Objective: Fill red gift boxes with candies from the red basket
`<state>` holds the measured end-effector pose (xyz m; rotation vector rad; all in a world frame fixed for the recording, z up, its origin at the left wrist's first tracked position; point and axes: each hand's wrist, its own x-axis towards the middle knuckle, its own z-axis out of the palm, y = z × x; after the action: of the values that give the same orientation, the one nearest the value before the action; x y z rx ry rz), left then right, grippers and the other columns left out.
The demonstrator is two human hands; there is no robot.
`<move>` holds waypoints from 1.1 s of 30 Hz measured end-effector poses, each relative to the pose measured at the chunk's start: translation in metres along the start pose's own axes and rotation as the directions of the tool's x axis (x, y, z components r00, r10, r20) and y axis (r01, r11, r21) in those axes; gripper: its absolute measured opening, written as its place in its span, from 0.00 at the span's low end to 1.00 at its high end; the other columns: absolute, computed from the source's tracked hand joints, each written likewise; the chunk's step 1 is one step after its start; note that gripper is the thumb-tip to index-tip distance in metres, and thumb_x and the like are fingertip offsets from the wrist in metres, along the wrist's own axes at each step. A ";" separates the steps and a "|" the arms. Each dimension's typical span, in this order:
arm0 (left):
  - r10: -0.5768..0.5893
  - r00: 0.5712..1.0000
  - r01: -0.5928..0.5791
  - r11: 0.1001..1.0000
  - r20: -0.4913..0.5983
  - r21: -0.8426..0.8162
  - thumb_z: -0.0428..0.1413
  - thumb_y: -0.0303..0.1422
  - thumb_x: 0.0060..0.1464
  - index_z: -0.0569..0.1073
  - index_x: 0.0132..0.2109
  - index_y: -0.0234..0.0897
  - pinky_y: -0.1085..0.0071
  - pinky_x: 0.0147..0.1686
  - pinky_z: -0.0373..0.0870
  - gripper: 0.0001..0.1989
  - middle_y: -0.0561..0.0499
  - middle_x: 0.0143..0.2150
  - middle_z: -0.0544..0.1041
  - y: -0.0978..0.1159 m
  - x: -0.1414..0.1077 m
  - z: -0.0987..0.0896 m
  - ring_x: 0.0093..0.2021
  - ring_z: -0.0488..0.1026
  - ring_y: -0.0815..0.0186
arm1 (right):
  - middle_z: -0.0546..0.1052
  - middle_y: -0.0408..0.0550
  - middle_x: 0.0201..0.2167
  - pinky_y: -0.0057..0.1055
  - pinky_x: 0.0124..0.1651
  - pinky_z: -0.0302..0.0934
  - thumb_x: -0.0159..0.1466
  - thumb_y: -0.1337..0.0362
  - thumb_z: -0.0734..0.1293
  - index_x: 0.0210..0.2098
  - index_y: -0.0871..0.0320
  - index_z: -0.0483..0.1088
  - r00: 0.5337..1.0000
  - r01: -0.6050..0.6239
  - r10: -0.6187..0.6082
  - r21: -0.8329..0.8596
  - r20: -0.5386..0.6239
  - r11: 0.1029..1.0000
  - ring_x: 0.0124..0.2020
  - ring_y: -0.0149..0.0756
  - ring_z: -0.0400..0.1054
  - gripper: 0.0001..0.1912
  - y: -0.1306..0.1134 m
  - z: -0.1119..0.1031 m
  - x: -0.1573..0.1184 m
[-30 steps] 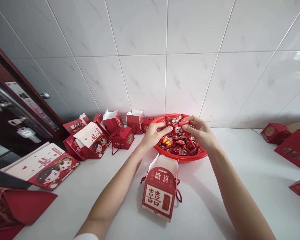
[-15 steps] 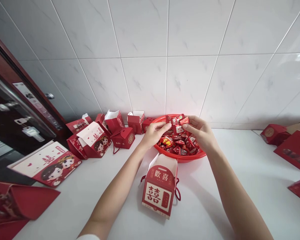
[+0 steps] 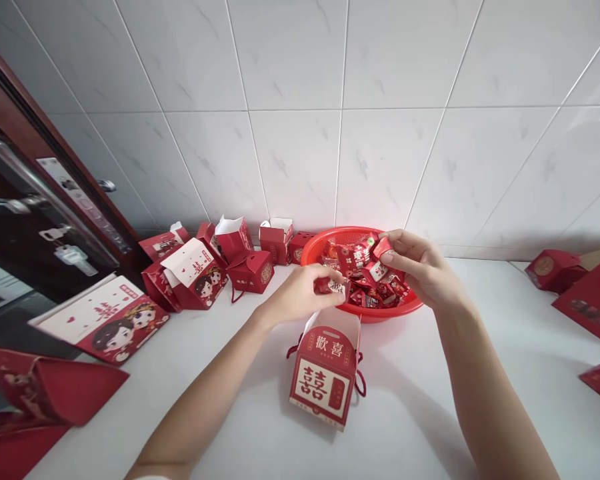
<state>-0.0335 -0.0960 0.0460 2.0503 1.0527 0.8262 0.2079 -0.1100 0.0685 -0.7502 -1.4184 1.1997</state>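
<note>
My left hand [image 3: 300,292] pinches a red-wrapped candy [image 3: 333,286] just behind the open top of a red and cream gift box [image 3: 323,373]. This box stands tilted towards me, with dark red cord handles at its sides. Over the red plastic basket [image 3: 310,245], my right hand [image 3: 425,265] is closed on several wrapped candies [image 3: 377,269]; how many it grips I cannot tell. Below them, more wrapped candies [image 3: 367,299] fill the basket. What lies inside the gift box is hidden from this angle.
At the left stand several red gift boxes [image 3: 253,271] and picture-printed boxes [image 3: 130,320], beside a dark door [image 3: 25,220] with keys in its lock. More red boxes [image 3: 593,300] sit at the far right. A tiled wall [image 3: 380,160] rises behind the white counter [image 3: 405,413].
My left hand has come away from my right, down towards the gift box, with a candy. My right hand stays over the basket holding wrapped candies. The whole view has shifted slightly.
</note>
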 end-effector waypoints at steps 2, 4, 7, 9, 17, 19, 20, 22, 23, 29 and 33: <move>0.037 0.999 -0.038 0.999 0.038 0.037 0.63 0.32 0.53 0.80 0.45 0.38 0.67 0.43 0.74 0.11 0.48 0.45 0.83 0.006 -0.013 0.004 0.42 0.79 0.59 | 0.78 0.44 0.33 0.30 0.33 0.69 0.60 0.56 0.78 0.38 0.53 0.76 0.995 -0.016 0.017 -0.006 0.094 1.000 0.30 0.33 0.71 0.12 -0.003 0.005 -0.004; 0.080 0.997 -0.082 0.993 0.019 0.080 0.59 0.27 0.55 0.79 0.45 0.39 0.68 0.42 0.74 0.11 0.48 0.45 0.82 0.011 -0.025 0.009 0.43 0.79 0.59 | 0.76 0.44 0.32 0.30 0.32 0.69 0.61 0.56 0.77 0.38 0.53 0.75 0.983 -0.037 0.042 -0.032 0.177 0.999 0.29 0.33 0.70 0.12 -0.004 0.011 -0.007; 0.122 0.990 -0.106 0.975 -0.075 0.196 0.54 0.22 0.56 0.78 0.42 0.39 0.69 0.39 0.74 0.11 0.47 0.44 0.80 0.013 -0.041 0.017 0.41 0.78 0.60 | 0.75 0.43 0.31 0.31 0.31 0.71 0.62 0.55 0.77 0.39 0.54 0.75 0.963 -0.075 0.086 -0.053 0.256 0.996 0.28 0.33 0.69 0.12 -0.005 0.019 -0.009; 0.137 0.983 -0.106 0.966 -0.119 0.238 0.53 0.22 0.57 0.77 0.41 0.39 0.69 0.38 0.73 0.11 0.46 0.44 0.78 0.013 -0.050 0.019 0.40 0.77 0.61 | 0.75 0.43 0.31 0.31 0.31 0.73 0.62 0.56 0.77 0.39 0.54 0.75 0.958 -0.088 0.097 -0.046 0.269 0.995 0.28 0.33 0.70 0.12 -0.005 0.021 -0.009; 0.083 0.994 -0.066 0.975 -0.074 0.210 0.52 0.22 0.56 0.79 0.47 0.40 0.74 0.35 0.74 0.16 0.48 0.44 0.78 0.014 -0.069 0.009 0.37 0.78 0.66 | 0.76 0.44 0.28 0.33 0.31 0.75 0.59 0.57 0.79 0.37 0.55 0.78 0.966 -0.160 0.160 -0.016 0.205 0.987 0.28 0.34 0.71 0.12 0.002 0.011 -0.013; 0.095 0.990 -0.070 0.972 -0.100 0.225 0.52 0.21 0.55 0.80 0.47 0.40 0.75 0.33 0.74 0.18 0.49 0.43 0.79 0.012 -0.068 0.010 0.35 0.78 0.67 | 0.76 0.45 0.27 0.31 0.31 0.74 0.58 0.57 0.79 0.35 0.57 0.78 0.965 -0.166 0.165 -0.011 0.204 0.986 0.27 0.34 0.71 0.12 0.003 0.009 -0.015; 0.110 0.986 -0.078 0.969 -0.128 0.234 0.52 0.20 0.54 0.80 0.47 0.40 0.75 0.33 0.74 0.18 0.49 0.43 0.79 0.011 -0.067 0.012 0.34 0.77 0.68 | 0.77 0.45 0.27 0.30 0.31 0.73 0.58 0.57 0.79 0.34 0.57 0.79 0.967 -0.165 0.163 -0.005 0.194 0.986 0.27 0.33 0.71 0.12 0.003 0.009 -0.016; 0.164 0.963 -0.106 0.960 -0.216 0.258 0.53 0.21 0.55 0.81 0.47 0.40 0.74 0.34 0.75 0.18 0.49 0.42 0.79 0.008 -0.064 0.018 0.35 0.78 0.67 | 0.77 0.45 0.28 0.31 0.31 0.74 0.57 0.57 0.80 0.33 0.57 0.79 0.974 -0.153 0.149 0.010 0.168 0.988 0.26 0.33 0.71 0.12 0.001 0.009 -0.017; 0.197 0.943 -0.121 0.954 -0.269 0.275 0.53 0.21 0.56 0.81 0.48 0.40 0.73 0.35 0.75 0.17 0.48 0.42 0.78 0.007 -0.064 0.021 0.36 0.78 0.67 | 0.78 0.46 0.29 0.31 0.30 0.74 0.56 0.57 0.80 0.33 0.57 0.79 0.977 -0.146 0.141 0.017 0.158 0.989 0.26 0.33 0.71 0.12 -0.001 0.008 -0.018; 0.261 0.881 -0.129 0.935 -0.394 0.330 0.53 0.24 0.61 0.80 0.53 0.37 0.72 0.37 0.77 0.17 0.46 0.43 0.78 0.005 -0.063 0.031 0.38 0.79 0.66 | 0.78 0.45 0.28 0.28 0.25 0.68 0.58 0.62 0.77 0.39 0.55 0.81 0.951 -0.111 0.115 -0.032 0.287 0.993 0.23 0.32 0.69 0.09 -0.012 0.003 -0.028; 0.231 0.920 -0.108 0.926 -0.316 0.363 0.54 0.25 0.61 0.80 0.54 0.37 0.71 0.35 0.77 0.17 0.46 0.44 0.78 0.001 -0.065 0.028 0.37 0.80 0.65 | 0.81 0.48 0.38 0.27 0.31 0.68 0.59 0.70 0.70 0.57 0.56 0.78 0.724 -0.081 0.224 -0.243 0.652 0.967 0.30 0.34 0.72 0.25 -0.014 0.009 -0.038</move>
<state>-0.0419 -0.1597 0.0168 2.3662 1.2956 1.2113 0.2095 -0.1516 0.0703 -0.5880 -2.1420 1.5727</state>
